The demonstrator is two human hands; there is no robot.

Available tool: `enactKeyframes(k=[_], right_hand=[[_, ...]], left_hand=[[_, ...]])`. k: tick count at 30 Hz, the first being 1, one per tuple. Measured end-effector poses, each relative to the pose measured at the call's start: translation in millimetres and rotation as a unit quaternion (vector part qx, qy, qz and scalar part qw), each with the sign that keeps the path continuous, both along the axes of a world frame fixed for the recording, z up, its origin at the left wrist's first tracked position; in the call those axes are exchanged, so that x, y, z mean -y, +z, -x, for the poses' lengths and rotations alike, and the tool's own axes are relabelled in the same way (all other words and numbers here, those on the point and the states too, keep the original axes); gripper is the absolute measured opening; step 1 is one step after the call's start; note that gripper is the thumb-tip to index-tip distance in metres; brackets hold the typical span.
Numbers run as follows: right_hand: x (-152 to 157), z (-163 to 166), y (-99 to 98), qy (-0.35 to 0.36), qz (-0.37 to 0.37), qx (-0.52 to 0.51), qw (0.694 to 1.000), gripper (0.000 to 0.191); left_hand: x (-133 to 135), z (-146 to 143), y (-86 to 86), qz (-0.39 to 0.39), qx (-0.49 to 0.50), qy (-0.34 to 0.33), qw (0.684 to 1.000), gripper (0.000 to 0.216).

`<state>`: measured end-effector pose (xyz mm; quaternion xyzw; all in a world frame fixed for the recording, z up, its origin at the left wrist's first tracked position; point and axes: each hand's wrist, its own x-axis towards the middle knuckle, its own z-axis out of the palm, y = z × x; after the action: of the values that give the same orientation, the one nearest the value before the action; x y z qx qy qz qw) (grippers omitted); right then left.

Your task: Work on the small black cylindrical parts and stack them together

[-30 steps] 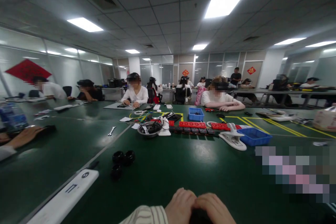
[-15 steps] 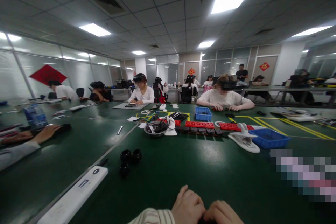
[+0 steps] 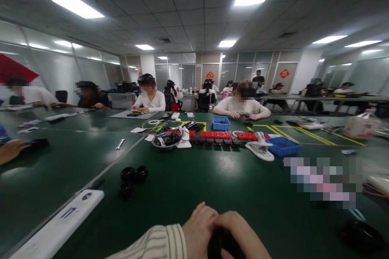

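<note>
My left hand, with a striped cuff at its wrist, is low in the middle of the view with its fingers curled. My right hand arches over beside it, and the two touch at the fingers. Between them they grip a dark, rounded black object; its lower part is cut off by the frame, and I cannot tell its kind. Ahead to the left, several glossy black ring-shaped pieces sit close together on the green table.
A long white device marked 17 lies at left. A wrench, a bowl of black cables, red sockets, a white clamp and a blue basket stand ahead. Another black piece lies at right. Co-workers sit around.
The view has turned right and tilted down, so the table things appear farther left. My hands have come further into view, and the black object between them now shows more.
</note>
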<state>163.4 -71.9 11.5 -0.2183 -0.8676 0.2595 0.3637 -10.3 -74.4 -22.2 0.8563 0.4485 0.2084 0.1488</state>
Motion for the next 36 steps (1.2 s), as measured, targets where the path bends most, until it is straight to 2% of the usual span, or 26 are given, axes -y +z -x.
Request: enactKeyframes(k=[3,7,12,17,21,26,32,36], right_hand=[[7.7,0.1,12.1,-0.042,0.022,0.015,0.999,0.030],[8.2,0.9,8.9,-0.083,0.016,0.024,0.996,0.035],[6.5,1.6,2.1,-0.136,0.025,0.070,0.988,0.038],[5.1,1.0,4.7,-0.073,0.042,0.100,0.991,0.021],[1.8,-1.6,8.1,-0.009,-0.004,0.054,0.998,0.036],[1.1,1.0,15.7,0.062,-0.042,0.038,0.996,0.042],[-5.6,2.0,-7.2,-0.021,-0.051,-0.010,0.998,0.064],[-4.0,-2.9,-10.3,-0.050,-0.009,0.006,0.999,0.060]], left_hand=[[5.3,-2.5,-6.5,-0.039,0.020,0.010,0.999,0.066],[6.1,-6.4,-16.8,-0.070,0.023,0.047,0.996,0.042],[2.8,-4.1,-14.6,-0.014,-0.010,0.029,0.999,0.038],[0.4,-1.5,-12.1,0.041,-0.018,0.015,0.999,0.036],[-2.1,-1.9,-15.7,0.051,-0.015,0.026,0.998,0.026],[-4.0,-0.6,-16.6,0.032,-0.015,0.018,0.999,0.032],[-6.3,-1.8,-28.2,0.025,-0.015,0.032,0.999,0.042],[-7.3,-4.1,-38.1,0.003,-0.010,0.021,1.000,0.043]])
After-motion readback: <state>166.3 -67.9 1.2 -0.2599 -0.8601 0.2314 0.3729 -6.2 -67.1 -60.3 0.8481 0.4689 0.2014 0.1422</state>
